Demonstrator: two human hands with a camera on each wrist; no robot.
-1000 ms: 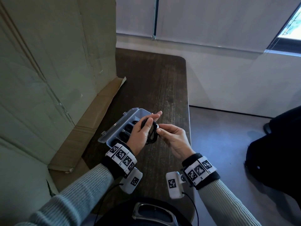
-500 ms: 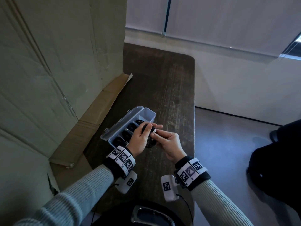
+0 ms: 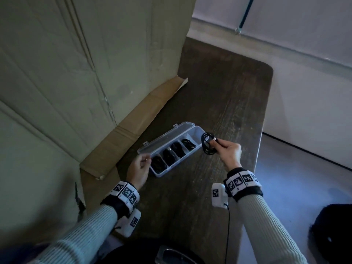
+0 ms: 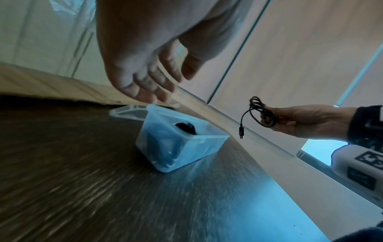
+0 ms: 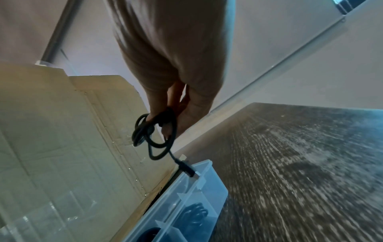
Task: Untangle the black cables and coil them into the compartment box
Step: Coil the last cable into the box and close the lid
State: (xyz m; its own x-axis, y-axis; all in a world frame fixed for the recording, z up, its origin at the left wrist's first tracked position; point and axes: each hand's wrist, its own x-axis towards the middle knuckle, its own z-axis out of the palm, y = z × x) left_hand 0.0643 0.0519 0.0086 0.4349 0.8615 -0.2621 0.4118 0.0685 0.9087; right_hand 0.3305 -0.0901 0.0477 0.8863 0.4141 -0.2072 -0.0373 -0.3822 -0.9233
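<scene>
A clear compartment box (image 3: pixel 181 161) lies open on the dark wooden table (image 3: pixel 219 92), its lid tipped back to the left. Several compartments hold coiled black cables; the far end compartment looks empty. My right hand (image 3: pixel 217 145) pinches a small coil of black cable (image 3: pixel 203 142) just above the box's far end. One plug end (image 4: pixel 241 131) hangs loose below the coil, and in the right wrist view the plug (image 5: pixel 187 170) dangles at the box's (image 5: pixel 215 188) far rim. My left hand (image 3: pixel 144 161) hovers by the near end of the box (image 4: pixel 186 150), fingers (image 4: pixel 149 77) relaxed and holding nothing.
A large cardboard sheet (image 3: pixel 76 63) stands along the table's left side, its flap lying beside the box lid. The table's right edge drops to the floor close to my right arm. A dark bag (image 3: pixel 333 225) sits on the floor at the lower right.
Both hands held the coil together over the box. My left hand has let go and moved left to the near end; my right hand has carried the coil right, toward the far end.
</scene>
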